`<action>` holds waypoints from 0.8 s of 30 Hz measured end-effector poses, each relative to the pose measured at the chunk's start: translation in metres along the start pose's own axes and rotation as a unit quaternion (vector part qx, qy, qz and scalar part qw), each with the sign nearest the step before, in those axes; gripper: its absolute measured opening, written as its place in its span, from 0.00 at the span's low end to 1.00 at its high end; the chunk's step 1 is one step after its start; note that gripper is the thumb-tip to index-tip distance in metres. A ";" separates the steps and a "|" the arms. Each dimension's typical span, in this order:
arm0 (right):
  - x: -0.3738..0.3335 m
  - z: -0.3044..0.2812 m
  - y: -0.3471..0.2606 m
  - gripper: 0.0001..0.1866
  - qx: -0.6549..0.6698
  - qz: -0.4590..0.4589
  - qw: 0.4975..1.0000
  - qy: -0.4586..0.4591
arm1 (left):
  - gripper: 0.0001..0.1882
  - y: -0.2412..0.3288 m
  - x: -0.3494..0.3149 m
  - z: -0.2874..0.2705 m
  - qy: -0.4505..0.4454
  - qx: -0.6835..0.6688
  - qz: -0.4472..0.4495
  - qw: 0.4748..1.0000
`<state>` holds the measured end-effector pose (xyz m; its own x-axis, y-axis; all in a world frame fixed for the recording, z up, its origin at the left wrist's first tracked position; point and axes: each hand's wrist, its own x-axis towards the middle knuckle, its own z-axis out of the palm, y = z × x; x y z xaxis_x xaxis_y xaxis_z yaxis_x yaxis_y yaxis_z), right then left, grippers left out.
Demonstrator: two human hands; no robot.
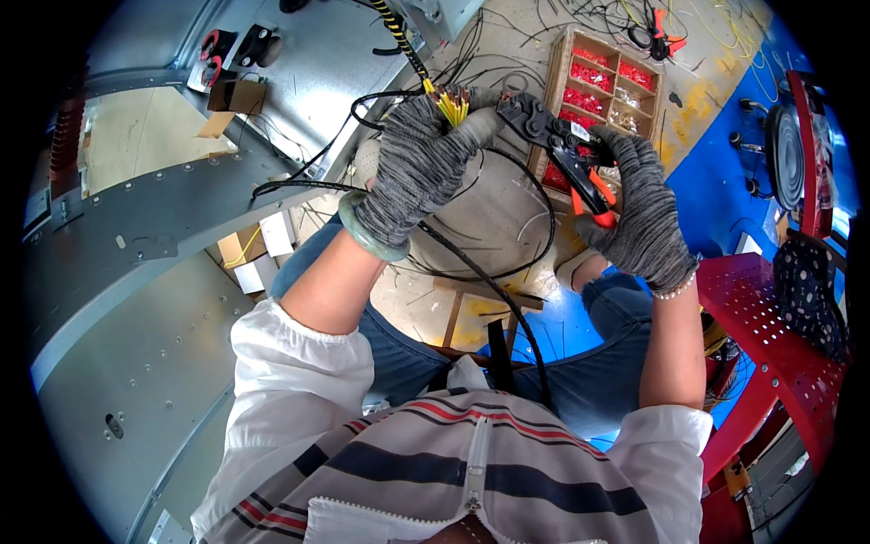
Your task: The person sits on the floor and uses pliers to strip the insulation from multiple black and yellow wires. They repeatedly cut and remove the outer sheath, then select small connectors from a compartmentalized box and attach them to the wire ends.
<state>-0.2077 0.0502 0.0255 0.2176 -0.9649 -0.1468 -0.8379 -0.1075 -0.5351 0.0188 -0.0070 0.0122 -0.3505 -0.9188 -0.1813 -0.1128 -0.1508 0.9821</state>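
Note:
My left hand (419, 159), in a grey knitted glove, is closed round a bundle of thin yellow wires (450, 107), whose ends stick up between thumb and fingers. A black and yellow wrapped cable (395, 29) runs into this bundle from above. In my gloved right hand (645, 213) is a pair of crimping pliers (549, 136) with a black head and red-orange handles. The pliers' head points left and lies close to my left fingertips. Whether a wire sits in the jaws cannot be made out.
Beyond the pliers stands a divided wooden box (555, 77) of small red and clear pieces. Black cables (489, 283) loop before my knees. A grey metal cabinet frame (163, 213) fills the left. At right is a red perforated metal bench (757, 308). Red-handled cutters (660, 38) lie on the floor.

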 end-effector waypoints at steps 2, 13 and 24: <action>0.000 -0.001 -0.002 0.38 -0.017 0.003 1.000 0.008 | 0.12 0.000 -0.001 0.000 0.007 -0.012 -0.008 1.000; 0.005 0.021 0.020 0.38 -0.018 0.001 0.995 0.094 | 0.11 -0.020 -0.004 0.003 0.027 0.068 0.027 0.997; -0.002 0.041 0.026 0.28 0.020 -0.043 0.990 0.131 | 0.11 -0.006 -0.009 -0.002 -0.015 0.094 -0.014 0.995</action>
<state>-0.2093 0.0591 -0.0220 0.1446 -0.9823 0.1192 -0.8007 -0.1869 -0.5692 0.0249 0.0013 0.0077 -0.3728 -0.9033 -0.2122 -0.2942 -0.1018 0.9503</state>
